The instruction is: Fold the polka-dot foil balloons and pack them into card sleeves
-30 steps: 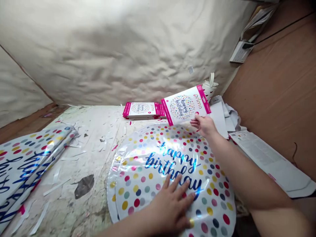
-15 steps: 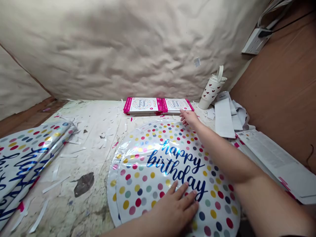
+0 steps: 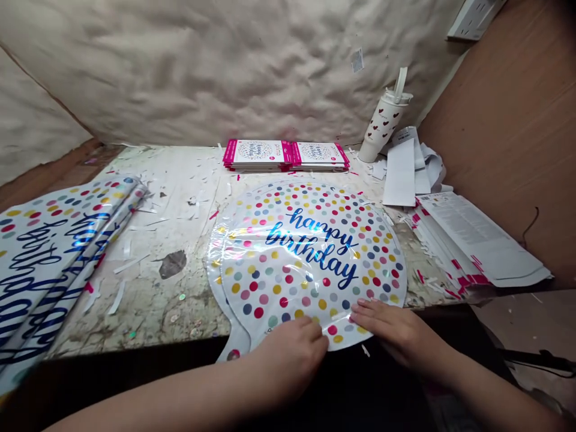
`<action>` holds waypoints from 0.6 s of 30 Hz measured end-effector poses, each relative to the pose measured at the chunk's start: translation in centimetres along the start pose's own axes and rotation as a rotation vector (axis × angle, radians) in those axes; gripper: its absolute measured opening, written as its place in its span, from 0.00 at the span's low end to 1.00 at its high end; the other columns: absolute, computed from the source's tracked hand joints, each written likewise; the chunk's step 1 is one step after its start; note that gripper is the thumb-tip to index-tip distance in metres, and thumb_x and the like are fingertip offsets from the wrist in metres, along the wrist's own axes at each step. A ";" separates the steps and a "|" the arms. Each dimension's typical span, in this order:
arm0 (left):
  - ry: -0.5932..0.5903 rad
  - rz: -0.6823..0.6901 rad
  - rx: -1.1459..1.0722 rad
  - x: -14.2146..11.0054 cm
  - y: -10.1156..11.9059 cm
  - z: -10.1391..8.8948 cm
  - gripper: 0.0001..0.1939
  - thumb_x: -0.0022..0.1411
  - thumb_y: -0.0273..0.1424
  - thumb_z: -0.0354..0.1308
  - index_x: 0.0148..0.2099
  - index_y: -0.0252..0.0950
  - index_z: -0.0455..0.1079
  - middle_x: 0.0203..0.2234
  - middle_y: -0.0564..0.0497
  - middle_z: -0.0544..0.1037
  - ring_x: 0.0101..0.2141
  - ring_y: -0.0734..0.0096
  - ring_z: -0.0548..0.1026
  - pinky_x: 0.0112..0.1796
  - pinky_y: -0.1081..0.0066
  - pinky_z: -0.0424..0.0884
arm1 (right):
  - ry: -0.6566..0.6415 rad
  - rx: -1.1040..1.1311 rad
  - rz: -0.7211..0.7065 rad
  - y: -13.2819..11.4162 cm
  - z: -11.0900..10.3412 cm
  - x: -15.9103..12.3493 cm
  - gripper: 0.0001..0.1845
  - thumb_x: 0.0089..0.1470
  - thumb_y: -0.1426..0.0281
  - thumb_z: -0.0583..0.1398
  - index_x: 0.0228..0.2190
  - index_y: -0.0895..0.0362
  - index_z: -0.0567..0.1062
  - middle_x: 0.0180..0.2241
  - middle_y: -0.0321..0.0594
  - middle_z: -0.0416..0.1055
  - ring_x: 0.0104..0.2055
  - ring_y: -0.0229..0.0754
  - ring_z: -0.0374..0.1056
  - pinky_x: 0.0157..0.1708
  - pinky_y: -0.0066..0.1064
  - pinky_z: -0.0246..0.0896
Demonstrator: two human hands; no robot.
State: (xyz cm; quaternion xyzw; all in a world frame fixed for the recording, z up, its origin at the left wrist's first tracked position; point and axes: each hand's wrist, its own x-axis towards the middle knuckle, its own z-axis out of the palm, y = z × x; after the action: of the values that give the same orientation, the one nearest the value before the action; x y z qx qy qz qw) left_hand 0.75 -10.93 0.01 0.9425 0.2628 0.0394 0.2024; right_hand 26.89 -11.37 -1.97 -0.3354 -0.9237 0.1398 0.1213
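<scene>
While the balloon [image 3: 310, 270] lay flat on the table [image 3: 148, 312], its lower part reached past the near edge. It was white with coloured dots and a blue "happy birthday", and a second layer with a tail [image 3: 240, 342] showed at its left side. The left hand [image 3: 297, 351] was curled at the balloon's lower edge; its fingertips were partly hidden, so I could not tell whether it pinched the film. The right hand [image 3: 398, 330] rested at the lower right edge, fingers straight and close together on top; its thumb was hidden, so a pinch could not be told either.

Beyond the balloon, two stacks of packs [image 3: 261, 151] with pink ends lay side by side near the wall [image 3: 202, 78]. To their right stood a cup [image 3: 382, 129] with dark hearts, near white papers [image 3: 400, 174]. Cards [image 3: 481, 240] were piled at the right, folded balloons [image 3: 40, 258] lay at the left, and scraps [image 3: 117, 297] littered the surface.
</scene>
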 end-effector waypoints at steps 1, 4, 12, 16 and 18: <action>-0.002 -0.105 -0.109 0.3 -0.1 -0.3 0.08 0.56 0.24 0.50 0.31 0.32 0.71 0.26 0.48 0.74 0.28 0.68 0.70 0.30 0.71 0.65 | -0.018 0.053 0.035 0.0 -0.6 0.4 0.21 0.56 0.76 0.50 0.51 0.54 0.67 0.50 0.43 0.68 0.54 0.42 0.62 0.52 0.37 0.60; -0.057 -0.440 -0.486 1.5 -1.5 -1.5 0.06 0.48 0.31 0.61 0.24 0.35 0.68 0.20 0.55 0.70 0.24 0.73 0.67 0.24 0.76 0.60 | -0.128 0.201 0.111 -0.6 -2.6 2.6 0.22 0.51 0.65 0.59 0.49 0.53 0.69 0.49 0.44 0.69 0.51 0.46 0.65 0.49 0.37 0.61; -0.098 -0.548 -0.908 2.9 -4.5 -3.3 0.17 0.49 0.44 0.57 0.25 0.34 0.67 0.16 0.59 0.61 0.19 0.78 0.57 0.20 0.78 0.53 | -0.230 0.346 0.214 -2.0 -2.6 8.6 0.13 0.57 0.66 0.52 0.35 0.55 0.75 0.30 0.39 0.75 0.32 0.39 0.69 0.33 0.27 0.60; -0.039 -0.579 -1.002 2.5 -4.3 -2.7 0.17 0.44 0.42 0.63 0.24 0.35 0.62 0.16 0.59 0.62 0.20 0.79 0.58 0.21 0.78 0.53 | -0.310 0.569 0.252 -1.1 -2.6 9.1 0.13 0.52 0.65 0.58 0.38 0.55 0.76 0.34 0.37 0.75 0.34 0.39 0.69 0.34 0.26 0.59; -0.014 -0.582 -1.032 2.5 -4.3 -2.6 0.18 0.42 0.41 0.64 0.23 0.35 0.61 0.16 0.59 0.62 0.20 0.79 0.58 0.21 0.78 0.53 | -0.351 0.662 0.283 -0.8 -2.9 9.2 0.15 0.50 0.63 0.58 0.38 0.57 0.76 0.34 0.37 0.74 0.34 0.39 0.69 0.33 0.26 0.59</action>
State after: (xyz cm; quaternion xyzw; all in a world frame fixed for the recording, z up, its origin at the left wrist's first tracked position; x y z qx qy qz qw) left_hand 0.35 -5.41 0.61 0.6115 0.4561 0.0986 0.6390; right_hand 20.50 -5.41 2.19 -0.3733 -0.7800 0.5004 0.0429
